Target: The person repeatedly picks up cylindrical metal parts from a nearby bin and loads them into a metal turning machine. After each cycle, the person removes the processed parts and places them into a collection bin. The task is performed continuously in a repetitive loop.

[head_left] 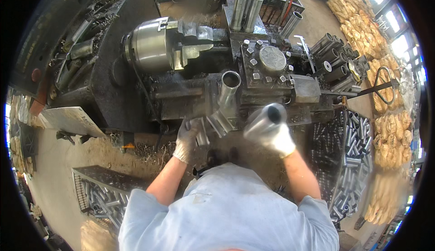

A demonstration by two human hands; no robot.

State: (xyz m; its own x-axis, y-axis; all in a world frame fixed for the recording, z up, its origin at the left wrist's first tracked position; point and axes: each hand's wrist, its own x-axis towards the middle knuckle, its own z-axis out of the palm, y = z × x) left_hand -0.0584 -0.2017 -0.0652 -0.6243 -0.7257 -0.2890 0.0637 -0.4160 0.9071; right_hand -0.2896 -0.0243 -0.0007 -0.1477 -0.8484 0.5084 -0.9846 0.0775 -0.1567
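A pale shop floor (52, 158) stretches wide, tan wrapped stacks (358, 29) line the right, and a grimy lathe (181, 108) fills the middle, its steel chuck (152, 47) gleaming! Here's the metal tube (262, 126), shiny, hollow, blurred, before the lathe; the gloved right hand (282, 142) grips it, forearm angled inward. The gloved left hand (184, 143) meets an angular metal piece (201, 131), its finger closure too unclear to call.

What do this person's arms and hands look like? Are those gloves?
Yes, gloves! The left glove is off-white with greyer fingers and a snug wrist cuff. The right glove is whitish too, but blurry, so its details are hard to see. Both forearms are bare, below the loose, short, pale blue-grey sleeves of a shirt.
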